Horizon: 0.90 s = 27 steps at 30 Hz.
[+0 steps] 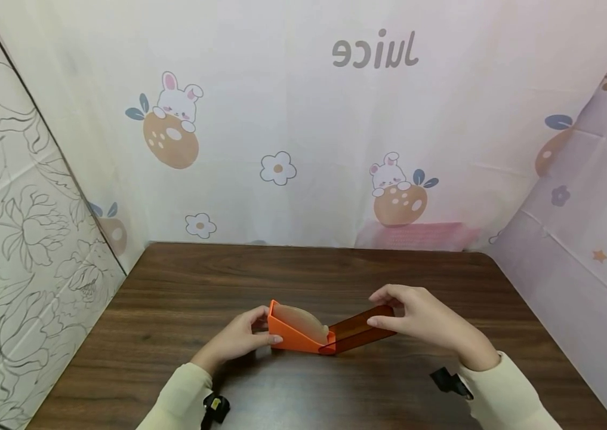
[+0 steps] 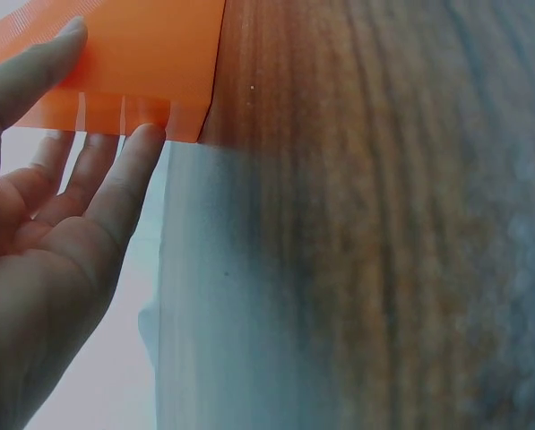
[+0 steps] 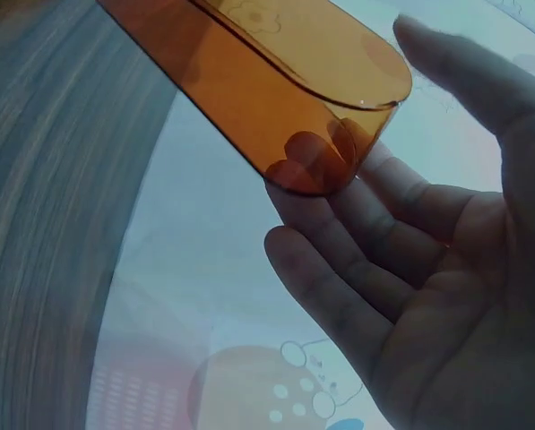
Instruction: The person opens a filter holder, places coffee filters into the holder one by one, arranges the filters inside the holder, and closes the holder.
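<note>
An orange wedge-shaped box (image 1: 295, 334) stands on the dark wood table, with a yellowish translucent rounded piece (image 1: 301, 321) rising out of its open top. At the box's right end a translucent amber lid (image 1: 363, 328) slants up to the right; whether it is joined to the box I cannot tell. My left hand (image 1: 241, 335) grips the box's left end, thumb on the near side and fingers at the end. The left wrist view shows the orange wall (image 2: 151, 63) between thumb and fingers. My right hand (image 1: 421, 313) holds the lid's rounded far end, fingertips showing through it in the right wrist view.
The brown wood table (image 1: 185, 280) reaches back to a printed white curtain (image 1: 282, 119). A floral curtain (image 1: 18, 197) hangs at the left and another printed curtain (image 1: 577, 251) at the right. A pink patch (image 1: 416, 236) shows at the table's back edge.
</note>
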Each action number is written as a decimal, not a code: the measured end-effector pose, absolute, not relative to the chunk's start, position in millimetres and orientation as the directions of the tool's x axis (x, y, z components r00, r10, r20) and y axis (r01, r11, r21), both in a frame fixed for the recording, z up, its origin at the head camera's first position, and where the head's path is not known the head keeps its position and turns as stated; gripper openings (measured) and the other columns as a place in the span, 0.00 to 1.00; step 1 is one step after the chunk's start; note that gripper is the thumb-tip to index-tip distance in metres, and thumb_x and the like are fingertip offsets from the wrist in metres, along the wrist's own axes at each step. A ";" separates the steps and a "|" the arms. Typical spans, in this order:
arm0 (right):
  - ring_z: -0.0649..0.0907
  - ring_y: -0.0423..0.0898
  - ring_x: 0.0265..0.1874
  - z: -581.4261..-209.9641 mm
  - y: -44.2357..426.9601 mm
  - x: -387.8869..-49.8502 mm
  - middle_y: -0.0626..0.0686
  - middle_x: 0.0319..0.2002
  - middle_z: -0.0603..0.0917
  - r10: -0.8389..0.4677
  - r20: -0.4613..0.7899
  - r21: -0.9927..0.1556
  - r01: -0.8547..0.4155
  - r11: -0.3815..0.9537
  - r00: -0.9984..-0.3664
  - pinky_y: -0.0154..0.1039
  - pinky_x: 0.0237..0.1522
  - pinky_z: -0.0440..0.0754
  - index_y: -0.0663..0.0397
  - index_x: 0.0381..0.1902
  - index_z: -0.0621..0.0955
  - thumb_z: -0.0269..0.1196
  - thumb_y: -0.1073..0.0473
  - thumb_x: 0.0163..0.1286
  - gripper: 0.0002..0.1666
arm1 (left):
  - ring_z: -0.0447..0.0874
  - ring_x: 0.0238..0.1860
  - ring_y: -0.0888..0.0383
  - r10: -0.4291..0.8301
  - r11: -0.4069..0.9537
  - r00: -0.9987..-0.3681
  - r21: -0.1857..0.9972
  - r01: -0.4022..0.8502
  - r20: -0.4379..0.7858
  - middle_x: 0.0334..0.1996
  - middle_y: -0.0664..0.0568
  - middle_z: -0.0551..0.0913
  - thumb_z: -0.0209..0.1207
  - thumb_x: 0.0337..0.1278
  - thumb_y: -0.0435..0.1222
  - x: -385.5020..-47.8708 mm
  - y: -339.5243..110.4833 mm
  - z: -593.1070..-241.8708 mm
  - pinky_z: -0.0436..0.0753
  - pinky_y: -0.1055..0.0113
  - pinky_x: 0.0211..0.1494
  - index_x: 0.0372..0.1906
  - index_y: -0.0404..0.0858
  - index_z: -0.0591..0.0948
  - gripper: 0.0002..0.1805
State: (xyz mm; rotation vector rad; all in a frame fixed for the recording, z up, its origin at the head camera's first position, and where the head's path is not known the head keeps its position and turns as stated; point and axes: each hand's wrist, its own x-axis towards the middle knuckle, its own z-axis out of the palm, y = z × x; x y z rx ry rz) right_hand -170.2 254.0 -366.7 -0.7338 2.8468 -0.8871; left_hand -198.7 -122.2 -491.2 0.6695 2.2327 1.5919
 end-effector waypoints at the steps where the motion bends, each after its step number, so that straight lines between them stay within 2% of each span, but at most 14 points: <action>1: 0.82 0.39 0.41 -366.7 255.3 -169.1 0.42 0.45 0.84 -0.462 0.061 -0.562 -0.413 0.717 -0.885 0.44 0.45 0.81 0.43 0.50 0.82 0.68 0.34 0.63 0.27 | 0.82 0.54 0.54 0.544 0.268 -0.839 0.945 0.189 0.013 0.49 0.53 0.84 0.69 0.61 0.40 -198.8 -122.4 -490.8 0.80 0.65 0.53 0.53 0.41 0.78 0.19; 5: 0.83 0.39 0.38 -367.5 260.6 -165.3 0.45 0.44 0.84 -0.480 0.033 -0.606 -0.400 0.688 -0.876 0.40 0.41 0.82 0.48 0.53 0.81 0.70 0.35 0.61 0.31 | 0.82 0.54 0.53 0.554 0.253 -0.832 0.949 0.188 0.017 0.49 0.52 0.83 0.69 0.61 0.39 -199.6 -123.4 -489.7 0.81 0.65 0.53 0.53 0.39 0.78 0.19; 9: 0.85 0.39 0.40 -369.9 264.7 -163.1 0.46 0.44 0.84 -0.495 0.029 -0.629 -0.401 0.666 -0.868 0.38 0.40 0.83 0.52 0.53 0.79 0.72 0.37 0.60 0.32 | 0.82 0.54 0.52 0.560 0.254 -0.829 0.949 0.185 0.011 0.49 0.52 0.84 0.68 0.62 0.39 -200.7 -124.5 -488.4 0.81 0.65 0.53 0.54 0.40 0.78 0.19; 17: 0.82 0.41 0.42 -378.2 271.8 -161.0 0.38 0.41 0.82 -0.477 0.041 -0.554 -0.417 0.720 -0.878 0.43 0.41 0.82 0.46 0.53 0.78 0.71 0.36 0.61 0.31 | 0.82 0.54 0.54 0.558 0.272 -0.830 0.949 0.159 -0.020 0.49 0.53 0.84 0.69 0.61 0.40 -204.3 -127.0 -488.2 0.80 0.65 0.53 0.53 0.42 0.78 0.19; 27: 0.82 0.37 0.38 -384.1 271.2 -160.2 0.40 0.41 0.84 -0.479 0.041 -0.610 -0.401 0.683 -0.877 0.38 0.36 0.79 0.45 0.52 0.78 0.70 0.39 0.63 0.27 | 0.82 0.53 0.55 0.560 0.274 -0.828 0.947 0.169 -0.014 0.48 0.54 0.84 0.69 0.61 0.40 -208.0 -130.5 -486.5 0.80 0.65 0.53 0.53 0.42 0.78 0.18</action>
